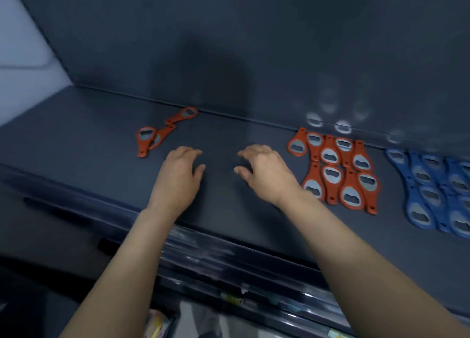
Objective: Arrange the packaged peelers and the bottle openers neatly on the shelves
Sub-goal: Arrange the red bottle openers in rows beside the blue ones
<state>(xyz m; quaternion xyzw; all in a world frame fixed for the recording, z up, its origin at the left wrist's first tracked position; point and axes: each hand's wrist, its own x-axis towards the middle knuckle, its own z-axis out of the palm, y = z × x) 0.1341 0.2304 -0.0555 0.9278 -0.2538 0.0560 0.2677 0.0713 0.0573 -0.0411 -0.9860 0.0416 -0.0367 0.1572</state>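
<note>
Three loose orange bottle openers lie on the shelf, well left of the tidy orange block. They are askew: one points its handle at the front edge, and two slant toward the back wall. The left hand is nearer, just in front and to the right of them. The right hand is just left of the block. Both hands are palm-down, fingers loosely curled, holding nothing. Blue openers lie right of the block.

Left hand and right hand reach forward, fingers loosely curled, holding nothing.
</note>
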